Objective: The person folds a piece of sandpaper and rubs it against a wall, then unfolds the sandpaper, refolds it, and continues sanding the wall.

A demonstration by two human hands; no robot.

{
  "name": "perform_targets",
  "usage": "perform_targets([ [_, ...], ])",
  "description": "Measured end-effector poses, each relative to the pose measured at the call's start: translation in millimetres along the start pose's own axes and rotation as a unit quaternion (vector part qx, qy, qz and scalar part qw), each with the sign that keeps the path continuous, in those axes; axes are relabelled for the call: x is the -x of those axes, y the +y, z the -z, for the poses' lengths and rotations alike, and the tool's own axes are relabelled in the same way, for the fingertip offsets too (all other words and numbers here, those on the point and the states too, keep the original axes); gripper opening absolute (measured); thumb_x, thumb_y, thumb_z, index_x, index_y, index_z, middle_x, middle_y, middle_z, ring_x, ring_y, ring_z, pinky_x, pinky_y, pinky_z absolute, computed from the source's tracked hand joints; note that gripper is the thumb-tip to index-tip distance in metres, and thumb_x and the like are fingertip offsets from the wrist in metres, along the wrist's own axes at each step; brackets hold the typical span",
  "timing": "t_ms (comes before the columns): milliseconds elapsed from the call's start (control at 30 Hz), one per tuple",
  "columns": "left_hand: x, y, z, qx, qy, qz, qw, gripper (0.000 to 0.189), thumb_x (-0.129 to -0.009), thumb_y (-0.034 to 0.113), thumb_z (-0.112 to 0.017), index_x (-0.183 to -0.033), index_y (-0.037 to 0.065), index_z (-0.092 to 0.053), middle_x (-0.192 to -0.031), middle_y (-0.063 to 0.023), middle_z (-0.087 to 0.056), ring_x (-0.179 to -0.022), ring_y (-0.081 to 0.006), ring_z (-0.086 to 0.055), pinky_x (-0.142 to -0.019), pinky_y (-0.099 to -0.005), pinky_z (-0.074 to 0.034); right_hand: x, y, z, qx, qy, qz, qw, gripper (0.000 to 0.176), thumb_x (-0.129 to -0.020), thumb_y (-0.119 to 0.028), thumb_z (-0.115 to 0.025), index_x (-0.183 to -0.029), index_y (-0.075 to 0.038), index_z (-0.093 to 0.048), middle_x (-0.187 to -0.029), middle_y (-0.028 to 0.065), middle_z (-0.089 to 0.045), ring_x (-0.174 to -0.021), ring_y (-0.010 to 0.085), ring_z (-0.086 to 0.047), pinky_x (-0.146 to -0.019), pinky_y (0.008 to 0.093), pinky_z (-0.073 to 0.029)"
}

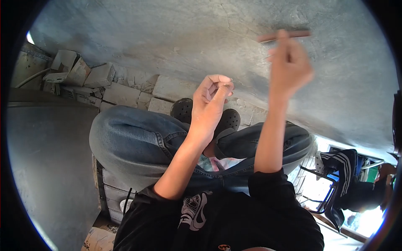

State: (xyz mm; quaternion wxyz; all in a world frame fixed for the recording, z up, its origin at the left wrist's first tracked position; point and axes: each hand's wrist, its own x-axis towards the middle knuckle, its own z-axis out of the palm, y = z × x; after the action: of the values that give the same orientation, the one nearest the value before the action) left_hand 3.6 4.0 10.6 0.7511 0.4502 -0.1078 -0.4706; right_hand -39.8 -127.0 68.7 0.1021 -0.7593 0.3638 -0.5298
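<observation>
through my feed i see a reddish-brown stick (300, 34) at the grey wall (167, 35), pinched in the blurred right hand (292, 65); the left hand (212, 94) curls near dark clogs (230, 119), contents i can't tell.

Right hand (292, 67) and brown stick (300, 34) are blurred.
</observation>
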Motion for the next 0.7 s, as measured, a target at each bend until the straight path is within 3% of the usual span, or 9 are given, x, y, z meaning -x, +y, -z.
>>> perform_targets([
  [33, -1, -3, 0, 0.004, -0.003, 0.001, 1.000, 0.014, -0.083, 0.021, -0.056, -0.092, 0.011, -0.055, -0.087, 0.0009, -0.054, -0.083, -0.0081, -0.050, -0.076, -0.0243, -0.035, 12, 9, -8, 0.045, -0.031, 0.053, 0.997, 0.022, -0.080, -0.015, -0.060, -0.059, -0.009, -0.059, -0.049, 0.0015, -0.053, -0.039, 0.0069, -0.046, -0.038, 0.0245, -0.032],
  [100, -2, -5, 1, 0.005, -0.006, 0.002, 1.000, 0.014, -0.083, 0.021, -0.056, -0.092, 0.011, -0.055, -0.087, 0.0009, -0.054, -0.083, -0.0079, -0.050, -0.076, -0.0240, -0.035, 51, 32, -37, 0.087, -0.061, 0.059, 0.993, 0.019, -0.080, -0.015, -0.059, -0.062, -0.009, -0.059, -0.050, 0.0031, -0.054, -0.039, 0.0106, -0.047, -0.039, 0.0258, -0.033],
  [167, -2, -6, 2, 0.018, -0.021, -0.008, 1.000, 0.014, -0.083, 0.021, -0.056, -0.092, 0.010, -0.055, -0.087, 0.0011, -0.054, -0.083, -0.0080, -0.050, -0.075, -0.0235, -0.035, 78, 35, -55, 0.000, -0.092, -0.049, 0.995, 0.016, -0.079, -0.015, -0.059, -0.065, -0.008, -0.057, -0.047, 0.0040, -0.049, -0.037, 0.0145, -0.042, -0.039, 0.0273, -0.033],
  [267, -1, -3, 6, -0.007, -0.013, -0.018, 1.000, 0.014, -0.083, 0.021, -0.056, -0.092, 0.010, -0.055, -0.086, 0.0012, -0.054, -0.083, -0.0082, -0.051, -0.075, -0.0232, -0.036, 72, 31, -49, 0.018, -0.159, -0.101, 0.982, 0.025, -0.078, -0.023, -0.064, -0.059, -0.008, -0.057, -0.045, 0.0035, -0.049, -0.036, 0.0107, -0.041, -0.040, 0.0274, -0.035],
  [333, 0, -2, 6, -0.015, -0.012, -0.021, 1.000, 0.013, -0.083, 0.021, -0.056, -0.091, 0.010, -0.055, -0.085, 0.0011, -0.054, -0.083, -0.0084, -0.051, -0.075, -0.0233, -0.036, 49, 25, -32, 0.080, -0.074, 0.045, 0.993, 0.022, -0.079, -0.016, -0.060, -0.061, -0.006, -0.056, -0.047, 0.0041, -0.052, -0.038, 0.0125, -0.046, -0.039, 0.0264, -0.033],
  [533, 1, -1, 0, -0.021, -0.011, -0.014, 1.000, 0.012, -0.083, 0.020, -0.056, -0.089, 0.011, -0.055, -0.085, 0.0012, -0.054, -0.084, -0.0086, -0.051, -0.075, -0.0237, -0.036, -3, 1, 8, -0.012, -0.002, -0.028, 1.000, 0.022, -0.081, -0.019, -0.060, -0.061, -0.010, -0.059, -0.050, 0.0004, -0.055, -0.041, 0.0066, -0.045, -0.039, 0.0246, -0.033],
  [600, -1, -2, 0, -0.014, -0.009, -0.011, 1.000, 0.012, -0.083, 0.021, -0.056, -0.089, 0.011, -0.055, -0.085, 0.0011, -0.054, -0.084, -0.0086, -0.051, -0.075, -0.0239, -0.036, 19, 9, -6, 0.063, -0.090, 0.009, 0.994, 0.019, -0.081, -0.016, -0.060, -0.063, -0.009, -0.061, -0.052, 0.0023, -0.056, -0.042, 0.0066, -0.046, -0.040, 0.0237, -0.033],
  [667, -2, -5, 2, -0.010, -0.018, -0.012, 1.000, 0.013, -0.082, 0.022, -0.057, -0.090, 0.011, -0.055, -0.086, 0.0009, -0.055, -0.084, -0.0088, -0.051, -0.075, -0.0246, -0.037, 63, 29, -33, 0.000, -0.143, -0.083, 0.986, 0.022, -0.081, -0.011, -0.056, -0.060, -0.006, -0.055, -0.051, 0.0045, -0.055, -0.040, 0.0125, -0.048, -0.039, 0.0260, -0.034],
  [700, -3, -6, 4, -0.011, -0.017, -0.014, 1.000, 0.013, -0.082, 0.022, -0.057, -0.090, 0.011, -0.055, -0.086, 0.0009, -0.055, -0.084, -0.0088, -0.051, -0.075, -0.0246, -0.037, 81, 44, -46, 0.004, -0.127, -0.058, 0.990, 0.020, -0.081, -0.011, -0.055, -0.061, -0.006, -0.055, -0.051, 0.0054, -0.054, -0.040, 0.0146, -0.047, -0.040, 0.0275, -0.035],
])
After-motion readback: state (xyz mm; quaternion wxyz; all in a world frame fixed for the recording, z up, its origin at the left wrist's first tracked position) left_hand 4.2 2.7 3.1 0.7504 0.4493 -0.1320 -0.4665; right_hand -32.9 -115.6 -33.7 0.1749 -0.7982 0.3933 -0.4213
